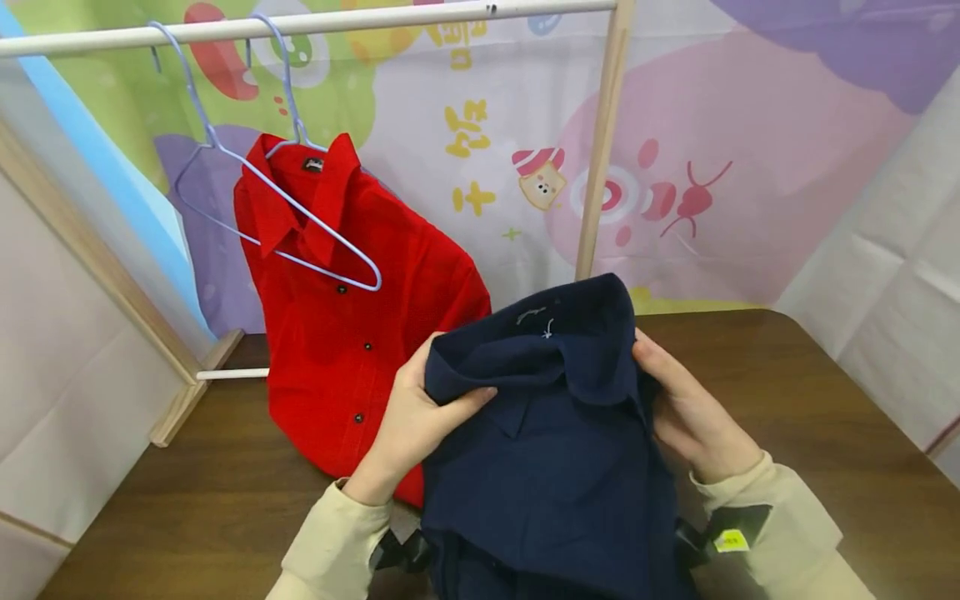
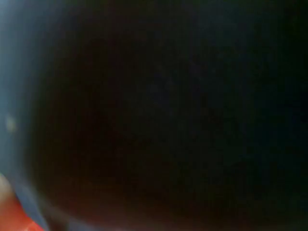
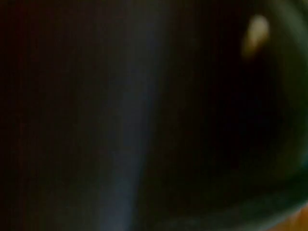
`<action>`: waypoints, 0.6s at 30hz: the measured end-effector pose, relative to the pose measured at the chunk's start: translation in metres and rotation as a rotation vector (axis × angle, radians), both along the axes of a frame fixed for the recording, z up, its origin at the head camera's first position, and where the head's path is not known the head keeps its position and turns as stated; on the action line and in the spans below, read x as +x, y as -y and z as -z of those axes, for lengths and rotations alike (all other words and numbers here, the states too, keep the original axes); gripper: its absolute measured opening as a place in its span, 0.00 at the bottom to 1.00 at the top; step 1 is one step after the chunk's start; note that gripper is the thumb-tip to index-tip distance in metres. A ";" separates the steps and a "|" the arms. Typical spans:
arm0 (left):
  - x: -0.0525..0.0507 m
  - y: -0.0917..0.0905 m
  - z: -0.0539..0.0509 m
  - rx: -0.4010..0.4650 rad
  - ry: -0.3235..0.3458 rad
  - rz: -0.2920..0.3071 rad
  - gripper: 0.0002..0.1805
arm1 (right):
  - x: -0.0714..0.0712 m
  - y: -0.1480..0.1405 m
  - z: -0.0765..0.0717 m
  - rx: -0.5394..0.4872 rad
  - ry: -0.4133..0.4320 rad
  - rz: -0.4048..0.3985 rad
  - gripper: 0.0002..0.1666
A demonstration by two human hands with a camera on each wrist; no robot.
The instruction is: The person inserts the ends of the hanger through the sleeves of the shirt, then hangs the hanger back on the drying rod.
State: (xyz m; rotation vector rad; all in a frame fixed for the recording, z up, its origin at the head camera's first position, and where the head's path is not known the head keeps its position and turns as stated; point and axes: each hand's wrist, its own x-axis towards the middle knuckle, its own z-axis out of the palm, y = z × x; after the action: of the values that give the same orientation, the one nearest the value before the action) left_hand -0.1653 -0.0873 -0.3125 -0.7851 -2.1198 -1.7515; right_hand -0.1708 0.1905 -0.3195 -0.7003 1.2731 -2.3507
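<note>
L hand (image 1: 416, 417) and R hand (image 1: 693, 417) both on navy shirt (image 1: 555, 475), one per side of the collar (image 1: 600, 362). L hand: thumb on top of the cloth, other fingers tucked out of sight, so pinching w/ hardly any gap. R hand: gripping the far side by the edge, fingers going round the back; can't tell how much each hidden one curls. Held apart like so prob. to keep the collar wide and stop the soft top flopping shut. Rest of navy shirt hanging down toward the near side, b/c of floppy cloth.

Navy shirt: up over tabletop (image 1: 787, 383), low in head view, in front of a bit of red shirt (image 1: 315, 392). Bottom end out of view, so can't tell if resting on anything.

Red shirt: on back hanger (image 1: 298, 127), prob. to keep its shoulders in shape. Front hanger (image 1: 212, 135): bare, on same white rail (image 1: 375, 18), crossing in front of red shirt, prob. hooked there to stay off tabletop.

Wrist cams: nearly all dark + blurry, prob. b/c of cloth v. close.
</note>
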 end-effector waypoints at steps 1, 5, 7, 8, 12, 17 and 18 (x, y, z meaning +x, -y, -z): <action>-0.002 0.001 0.003 -0.038 0.016 -0.007 0.21 | -0.002 0.000 0.000 0.044 -0.003 0.038 0.22; -0.012 0.008 0.010 -0.164 0.072 -0.057 0.25 | -0.012 -0.005 0.001 0.095 -0.035 0.127 0.23; -0.017 0.010 0.013 -0.181 0.106 -0.057 0.27 | -0.015 -0.009 0.002 -0.003 -0.048 0.101 0.21; -0.019 0.012 0.015 -0.174 0.132 -0.042 0.28 | -0.017 -0.011 0.003 -0.062 -0.059 0.063 0.22; -0.027 0.016 0.022 -0.111 0.236 0.052 0.26 | -0.021 -0.020 0.004 -0.175 -0.129 -0.084 0.27; -0.035 0.020 0.030 -0.036 0.238 0.078 0.12 | -0.021 -0.029 0.002 0.181 -0.225 0.118 0.24; -0.036 0.020 0.030 -0.028 0.215 0.065 0.10 | -0.021 -0.030 0.002 0.260 -0.231 0.173 0.24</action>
State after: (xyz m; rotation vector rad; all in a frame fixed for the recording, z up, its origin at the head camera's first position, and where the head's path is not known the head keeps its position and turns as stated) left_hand -0.2011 -0.1075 -0.3426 -0.7086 -2.2836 -1.9212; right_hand -0.1922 0.2205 -0.3216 -0.8217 1.7660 -2.2233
